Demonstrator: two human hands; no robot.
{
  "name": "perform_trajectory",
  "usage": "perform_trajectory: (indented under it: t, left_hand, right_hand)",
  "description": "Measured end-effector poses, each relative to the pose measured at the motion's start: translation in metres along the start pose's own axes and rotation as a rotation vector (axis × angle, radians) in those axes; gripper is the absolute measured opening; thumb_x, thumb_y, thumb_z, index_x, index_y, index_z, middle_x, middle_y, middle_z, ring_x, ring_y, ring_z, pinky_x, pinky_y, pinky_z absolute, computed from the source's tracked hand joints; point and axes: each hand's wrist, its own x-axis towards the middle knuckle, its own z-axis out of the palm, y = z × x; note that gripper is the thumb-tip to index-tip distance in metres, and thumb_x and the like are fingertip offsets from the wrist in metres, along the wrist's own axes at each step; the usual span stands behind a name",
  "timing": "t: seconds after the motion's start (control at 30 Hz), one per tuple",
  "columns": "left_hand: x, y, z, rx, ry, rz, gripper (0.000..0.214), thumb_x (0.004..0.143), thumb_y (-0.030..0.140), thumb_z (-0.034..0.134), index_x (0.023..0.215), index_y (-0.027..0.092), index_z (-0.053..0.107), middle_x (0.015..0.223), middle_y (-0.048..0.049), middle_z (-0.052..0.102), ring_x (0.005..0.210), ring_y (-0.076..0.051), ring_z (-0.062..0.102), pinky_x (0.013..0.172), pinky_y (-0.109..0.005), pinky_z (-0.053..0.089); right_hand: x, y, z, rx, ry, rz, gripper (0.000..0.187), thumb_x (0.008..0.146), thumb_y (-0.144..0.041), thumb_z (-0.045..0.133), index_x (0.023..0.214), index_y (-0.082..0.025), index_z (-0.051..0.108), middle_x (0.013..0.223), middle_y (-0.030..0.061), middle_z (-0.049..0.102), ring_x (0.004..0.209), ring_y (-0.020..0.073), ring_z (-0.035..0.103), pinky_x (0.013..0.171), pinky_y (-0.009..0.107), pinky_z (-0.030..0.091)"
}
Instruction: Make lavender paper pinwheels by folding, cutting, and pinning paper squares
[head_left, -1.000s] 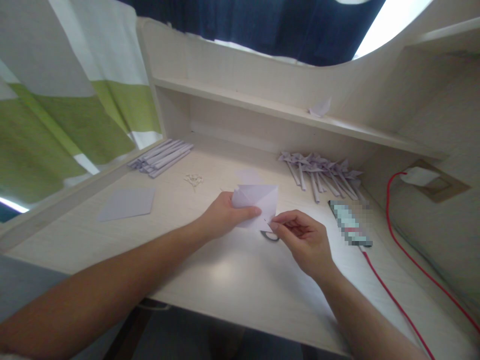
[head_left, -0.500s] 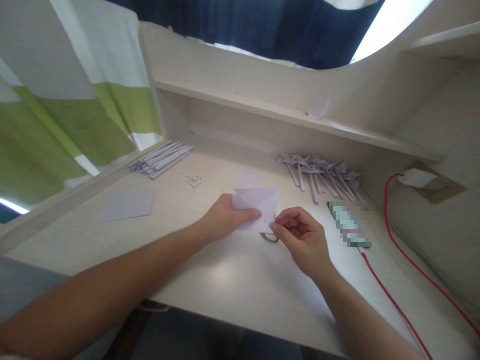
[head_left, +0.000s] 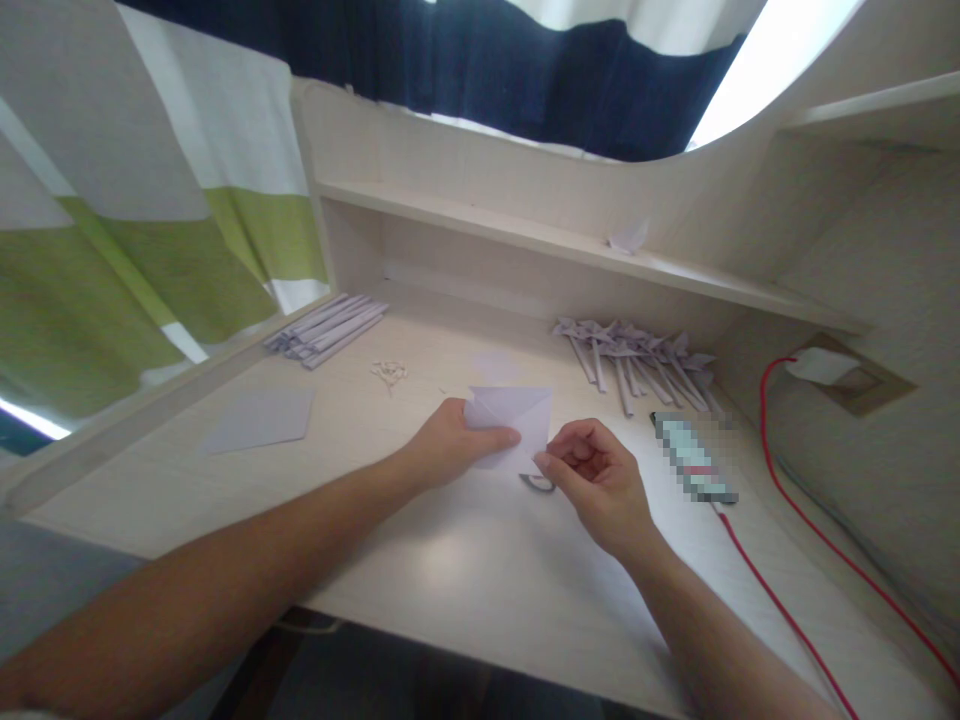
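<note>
Worktop: pale wood [head_left: 465, 560], bare at the near edge, both forearms reaching across it.
Right hand: [head_left: 600, 485] thumb and forefinger pinch the paper's lower right edge; the other fingers are curled in.
Left hand: [head_left: 442, 450] fingers closed on the paper's left corner, thumb on top.
Paper: [head_left: 517, 415] pale lilac, folded to a point, lifted just above the worktop between the hands; a small dark loop [head_left: 536, 484] lies under it.
Fold: probably best to line up the edges before pressing, with the left grip steady.
Right side: blurred flat item [head_left: 694, 458], red cable [head_left: 763, 420].
Left side: flat sheet [head_left: 262, 420], scraps [head_left: 388, 372].
Far: paper sticks [head_left: 326, 325], pinwheels [head_left: 637, 350], shelf [head_left: 487, 220].
</note>
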Motion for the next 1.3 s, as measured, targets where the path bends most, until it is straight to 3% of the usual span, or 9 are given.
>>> perform_trajectory:
  t: [0.23, 0.37, 0.47, 0.57, 0.73, 0.9, 1.0, 1.13, 1.3]
  left_hand:
    - [0.0, 0.0, -0.002, 0.037, -0.036, -0.011, 0.034, 0.069, 0.032, 0.082, 0.095, 0.012, 0.079, 0.089, -0.0086, 0.08, 0.074, -0.02, 0.072, 0.07, -0.029, 0.054]
    - [-0.001, -0.002, -0.003, 0.221, -0.172, -0.079, 0.021, 0.068, 0.026, 0.079, 0.085, 0.013, 0.079, 0.074, -0.0047, 0.076, 0.061, -0.016, 0.065, 0.058, -0.025, 0.047]
    - [-0.003, -0.004, -0.004, 0.32, -0.339, -0.085, 0.011, 0.07, 0.024, 0.075, 0.074, 0.014, 0.076, 0.066, -0.002, 0.072, 0.055, -0.014, 0.06, 0.053, -0.023, 0.041]
    - [-0.003, -0.005, -0.007, 0.357, -0.391, -0.077, 0.014, 0.071, 0.025, 0.075, 0.078, 0.013, 0.077, 0.07, -0.0042, 0.074, 0.057, -0.015, 0.062, 0.053, -0.024, 0.042]
    - [0.002, 0.003, -0.015, 0.311, -0.277, -0.03, 0.018, 0.068, 0.027, 0.08, 0.079, 0.013, 0.077, 0.071, -0.0038, 0.073, 0.061, -0.016, 0.064, 0.055, -0.024, 0.043]
    - [0.005, 0.009, -0.012, -0.004, -0.068, 0.063, 0.028, 0.064, 0.024, 0.085, 0.088, 0.013, 0.077, 0.084, -0.0066, 0.078, 0.071, -0.018, 0.07, 0.066, -0.026, 0.051]
    - [0.006, 0.007, -0.008, -0.12, -0.068, 0.041, 0.031, 0.066, 0.029, 0.086, 0.09, 0.011, 0.078, 0.086, -0.0096, 0.079, 0.072, -0.019, 0.07, 0.068, -0.029, 0.053]
    - [0.006, 0.005, -0.005, -0.059, -0.112, -0.022, 0.024, 0.064, 0.029, 0.086, 0.076, 0.01, 0.079, 0.075, -0.0077, 0.076, 0.067, -0.018, 0.067, 0.068, -0.029, 0.051]
    - [0.005, 0.005, -0.003, -0.015, -0.075, -0.05, 0.019, 0.065, 0.027, 0.083, 0.073, 0.012, 0.078, 0.071, -0.0053, 0.074, 0.064, -0.016, 0.065, 0.063, -0.026, 0.049]
  right_hand:
    - [0.003, 0.004, -0.005, 0.012, 0.021, 0.046, 0.026, 0.083, -0.029, 0.084, 0.092, -0.022, 0.061, 0.077, -0.0015, 0.069, 0.07, 0.0157, 0.066, 0.065, 0.029, 0.053]
    - [0.007, 0.005, -0.011, -0.011, 0.072, 0.017, 0.028, 0.083, -0.036, 0.084, 0.101, -0.022, 0.067, 0.091, 0.0024, 0.072, 0.081, 0.0179, 0.067, 0.072, 0.031, 0.056]
    - [0.006, 0.005, -0.012, -0.093, -0.021, 0.069, 0.022, 0.083, -0.038, 0.083, 0.093, -0.021, 0.073, 0.085, 0.0029, 0.073, 0.075, 0.0172, 0.066, 0.067, 0.029, 0.053]
    - [0.004, 0.008, -0.011, -0.155, -0.119, 0.125, 0.021, 0.086, -0.04, 0.079, 0.081, -0.019, 0.075, 0.071, 0.0011, 0.07, 0.063, 0.0148, 0.06, 0.059, 0.027, 0.047]
    - [0.005, 0.011, -0.012, -0.128, -0.104, 0.181, 0.023, 0.083, -0.039, 0.08, 0.074, -0.019, 0.074, 0.067, 0.0, 0.069, 0.059, 0.0141, 0.058, 0.056, 0.027, 0.043]
    - [0.007, 0.007, -0.011, -0.069, -0.093, 0.178, 0.028, 0.081, -0.043, 0.082, 0.07, -0.019, 0.071, 0.064, -0.0006, 0.067, 0.057, 0.014, 0.056, 0.055, 0.027, 0.043]
    - [0.008, 0.006, -0.008, -0.073, -0.054, 0.152, 0.035, 0.08, -0.049, 0.082, 0.066, -0.02, 0.068, 0.06, -0.0012, 0.063, 0.055, 0.0137, 0.053, 0.054, 0.027, 0.042]
    - [0.007, 0.009, -0.006, -0.081, -0.048, 0.137, 0.037, 0.08, -0.051, 0.082, 0.066, -0.019, 0.068, 0.061, -0.0007, 0.064, 0.056, 0.014, 0.053, 0.054, 0.027, 0.042]
    - [0.004, 0.01, -0.003, -0.092, -0.074, 0.148, 0.035, 0.083, -0.048, 0.081, 0.068, -0.02, 0.067, 0.061, -0.0012, 0.063, 0.057, 0.0137, 0.053, 0.055, 0.027, 0.041]
